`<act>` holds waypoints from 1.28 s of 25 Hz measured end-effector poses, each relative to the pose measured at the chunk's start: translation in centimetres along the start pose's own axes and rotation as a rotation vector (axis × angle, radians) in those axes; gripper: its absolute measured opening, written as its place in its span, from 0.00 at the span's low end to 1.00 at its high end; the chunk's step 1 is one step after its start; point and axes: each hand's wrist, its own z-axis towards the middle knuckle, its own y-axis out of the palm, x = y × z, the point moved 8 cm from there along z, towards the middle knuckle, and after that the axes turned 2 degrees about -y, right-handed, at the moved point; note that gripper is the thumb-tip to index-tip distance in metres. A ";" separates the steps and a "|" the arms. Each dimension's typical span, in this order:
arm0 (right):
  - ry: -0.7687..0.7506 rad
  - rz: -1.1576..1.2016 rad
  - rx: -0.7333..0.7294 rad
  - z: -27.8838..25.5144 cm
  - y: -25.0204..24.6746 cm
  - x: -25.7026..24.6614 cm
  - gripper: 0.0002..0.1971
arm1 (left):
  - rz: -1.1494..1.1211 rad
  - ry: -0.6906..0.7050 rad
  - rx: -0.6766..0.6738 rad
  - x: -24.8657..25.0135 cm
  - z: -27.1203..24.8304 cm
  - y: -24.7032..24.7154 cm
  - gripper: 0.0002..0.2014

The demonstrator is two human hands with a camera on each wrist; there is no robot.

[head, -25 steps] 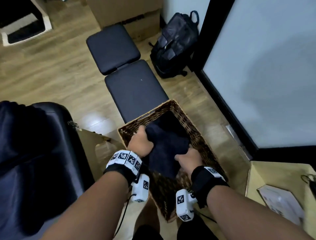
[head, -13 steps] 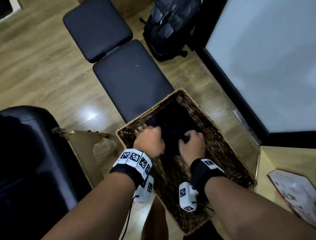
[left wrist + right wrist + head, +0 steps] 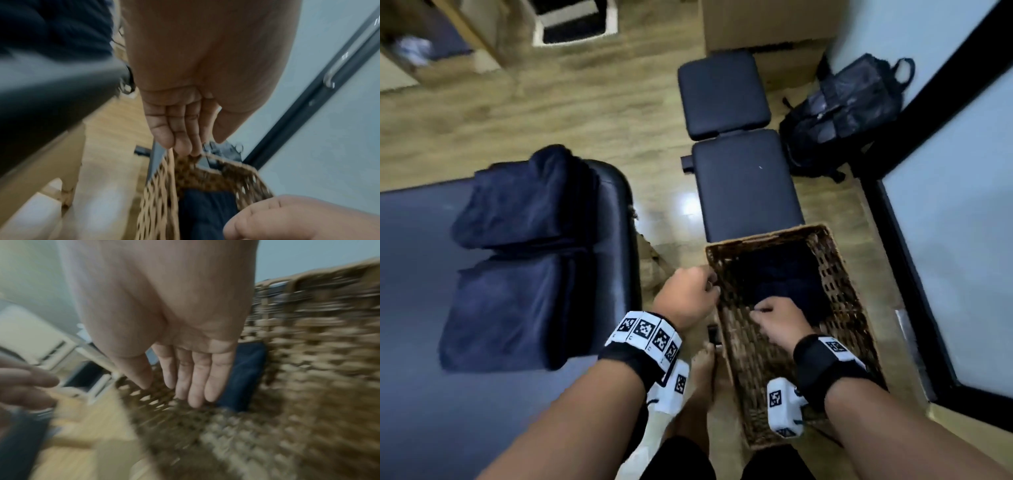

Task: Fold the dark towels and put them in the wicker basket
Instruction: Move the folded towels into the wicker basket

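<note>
Towel point(image 3: 787, 287) lies folded inside the basket point(image 3: 835, 274) at four o'clock in the head view, both hands empty; two towels point(image 3: 517, 257) wait at nine o'clock. Left wrist view: left hand point(image 3: 185, 113) relaxed, fingers straight above the rim. Right wrist view: right hand point(image 3: 185, 353) spread over the weave; a careless brush might rumple the fold.

The basket point(image 3: 839, 294) is brown wicker, an open lattice weave, tan where light hits it and darker brown inside. The towel point(image 3: 787, 284) in it is dark navy, almost black. Two more towels, the far one point(image 3: 524, 202) and the near one point(image 3: 513, 308), are the same dark navy, on a black glossy surface point(image 3: 414, 246). The wristbands point(image 3: 822, 363) are black with white blocks printed in black-and-white square codes. The floor point(image 3: 551, 113) is light brown wood grain. The bench point(image 3: 743, 185) pads are matt black. The backpack point(image 3: 842, 113) at far right is black. The door point(image 3: 962, 212) panel is pale grey-blue, framed in black.
</note>
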 end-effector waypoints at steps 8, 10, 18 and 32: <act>-0.323 0.004 -0.068 -7.8 8.6 -14.8 0.06 | -0.097 -0.039 0.551 -10.1 -13.9 -16.2 0.07; -0.362 0.015 -0.064 -8.7 11.1 -18.0 0.06 | -0.016 -0.113 0.552 -14.6 -15.0 -18.8 0.08; -0.318 0.030 0.058 -10.9 19.0 -26.6 0.22 | -0.023 -0.598 0.330 -26.8 -19.1 -18.4 0.27; -0.331 0.356 0.126 -13.2 14.7 -26.8 0.11 | -0.427 -0.505 0.320 -23.5 -18.1 -18.4 0.21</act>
